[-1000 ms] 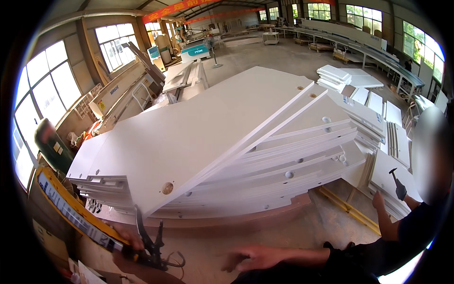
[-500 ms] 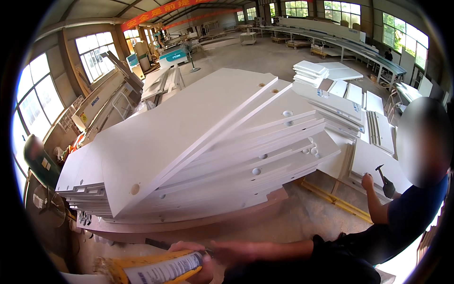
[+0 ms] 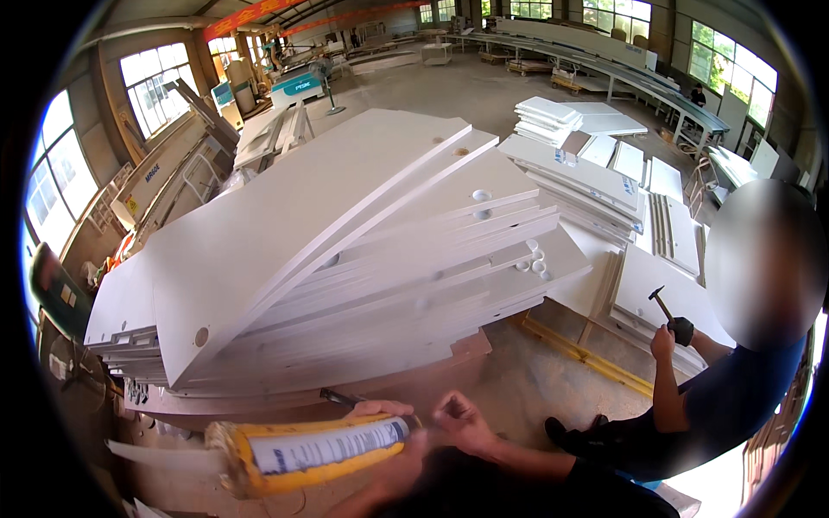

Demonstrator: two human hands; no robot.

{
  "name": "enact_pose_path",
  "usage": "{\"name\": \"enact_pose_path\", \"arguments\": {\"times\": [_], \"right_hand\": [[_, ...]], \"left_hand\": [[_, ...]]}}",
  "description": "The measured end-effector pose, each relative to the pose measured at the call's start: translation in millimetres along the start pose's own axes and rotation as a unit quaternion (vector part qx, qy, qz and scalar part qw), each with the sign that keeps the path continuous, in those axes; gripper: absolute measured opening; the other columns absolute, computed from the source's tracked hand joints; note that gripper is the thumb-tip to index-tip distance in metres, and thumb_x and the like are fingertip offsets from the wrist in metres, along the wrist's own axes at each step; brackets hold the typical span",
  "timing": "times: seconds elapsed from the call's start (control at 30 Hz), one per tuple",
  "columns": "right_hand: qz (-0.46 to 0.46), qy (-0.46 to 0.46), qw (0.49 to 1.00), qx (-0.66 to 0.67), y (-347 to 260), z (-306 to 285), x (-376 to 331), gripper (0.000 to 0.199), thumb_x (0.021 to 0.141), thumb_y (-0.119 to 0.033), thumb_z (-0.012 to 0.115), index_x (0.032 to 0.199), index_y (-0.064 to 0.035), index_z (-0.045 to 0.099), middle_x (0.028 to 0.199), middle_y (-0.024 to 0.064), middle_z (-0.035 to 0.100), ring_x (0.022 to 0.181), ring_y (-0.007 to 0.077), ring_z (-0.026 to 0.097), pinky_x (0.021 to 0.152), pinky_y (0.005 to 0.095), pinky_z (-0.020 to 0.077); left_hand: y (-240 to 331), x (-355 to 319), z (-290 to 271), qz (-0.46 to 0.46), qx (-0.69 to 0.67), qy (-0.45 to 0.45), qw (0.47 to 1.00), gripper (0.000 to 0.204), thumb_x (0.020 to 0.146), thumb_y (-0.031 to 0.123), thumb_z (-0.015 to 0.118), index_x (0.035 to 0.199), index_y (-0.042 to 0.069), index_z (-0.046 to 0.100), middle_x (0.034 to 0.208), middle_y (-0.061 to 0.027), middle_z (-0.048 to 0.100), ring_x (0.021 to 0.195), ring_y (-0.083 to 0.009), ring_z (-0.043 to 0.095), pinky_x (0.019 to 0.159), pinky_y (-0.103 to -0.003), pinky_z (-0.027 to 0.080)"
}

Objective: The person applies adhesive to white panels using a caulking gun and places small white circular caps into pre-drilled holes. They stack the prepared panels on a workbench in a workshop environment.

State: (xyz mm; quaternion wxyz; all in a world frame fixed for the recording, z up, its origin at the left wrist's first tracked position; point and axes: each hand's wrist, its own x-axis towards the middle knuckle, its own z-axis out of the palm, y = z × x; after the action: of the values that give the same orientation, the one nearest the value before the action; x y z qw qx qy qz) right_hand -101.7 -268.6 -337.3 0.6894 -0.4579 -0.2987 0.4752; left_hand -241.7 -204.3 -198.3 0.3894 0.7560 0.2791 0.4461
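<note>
A yellow caulking gun (image 3: 324,470), smeared with dried residue at its front end, holds a white and blue labelled cartridge (image 3: 332,445). Its pale nozzle (image 3: 155,456) points left. My left hand (image 3: 404,453) is wrapped round the rear of the gun. A dark handle-like piece (image 3: 341,398) sticks out beyond the fingers. Just right of the gun's rear end, my right hand (image 3: 465,425) has its fingers curled together; whether anything small is in them cannot be made out. In front of both hands lies a large stack of white panels (image 3: 285,233), some with round holes.
Several small white rings (image 3: 537,255) rest on a lower panel. At right a co-worker (image 3: 734,380) holds a hammer (image 3: 661,302) over more white panels (image 3: 665,281). Yellow rails (image 3: 587,356) run low between the stacks. A green-backed chair (image 3: 60,289) stands at far left.
The caulking gun has risen and shifted right, showing more of its nozzle. My right hand has drawn away from its rear end and curled. The co-worker's hammer has moved.
</note>
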Motion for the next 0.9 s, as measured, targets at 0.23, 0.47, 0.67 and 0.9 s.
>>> {"name": "enact_pose_path", "arguments": {"times": [0.23,0.47,0.67,0.9], "right_hand": [[-0.236,0.017,0.971,0.032,-71.0,9.3,12.6,0.059,0.087,-0.026,0.08,0.134,-0.0019,0.053,0.127,0.0148,0.063,0.118,0.0237,0.06,0.102,0.0386,0.0476],[-0.189,-0.042,0.972,-0.131,-91.4,-43.8,0.4,0.093,0.074,-0.059,0.083,0.135,0.004,0.053,0.123,0.015,0.063,0.11,0.026,0.062,0.098,0.0417,0.0492],[-0.17,-0.21,0.962,-0.024,-205.3,-18.5,1.4,0.069,0.082,-0.05,0.083,0.121,-0.0012,0.054,0.083,0.0132,0.064,0.073,0.0289,0.068,0.075,0.0463,0.0585],[-0.179,-0.156,0.961,-0.14,-314.3,58.7,36.4,0.08,0.089,-0.059,0.069,0.127,0.008,0.05,0.063,0.0162,0.057,0.048,0.026,0.058,0.047,0.041,0.0531]], "left_hand": [[23.3,31.6,41.8,-0.071,-0.431,0.159,0.885,0.08,0.079,0.041,0.089,0.135,0.011,0.04,0.11,-0.0059,0.056,0.102,-0.023,0.062,0.085,-0.041,0.054],[23.9,47.3,56.9,-0.046,-0.558,-0.022,0.828,0.063,0.102,0.035,0.062,0.148,0.007,0.03,0.139,-0.0153,0.051,0.136,-0.0341,0.05,0.111,-0.051,0.042],[36.0,97.0,-16.7,0.047,-0.674,-0.053,0.735,0.056,0.107,0.032,0.053,0.148,0.003,0.028,0.147,-0.0182,0.048,0.14,-0.0352,0.047,0.113,-0.051,0.043],[46.0,133.3,-93.6,0.049,-0.669,0.034,0.741,0.055,0.104,0.041,0.058,0.139,0.001,0.044,0.142,-0.0124,0.055,0.13,-0.0244,0.055,0.113,-0.045,0.045]]}}
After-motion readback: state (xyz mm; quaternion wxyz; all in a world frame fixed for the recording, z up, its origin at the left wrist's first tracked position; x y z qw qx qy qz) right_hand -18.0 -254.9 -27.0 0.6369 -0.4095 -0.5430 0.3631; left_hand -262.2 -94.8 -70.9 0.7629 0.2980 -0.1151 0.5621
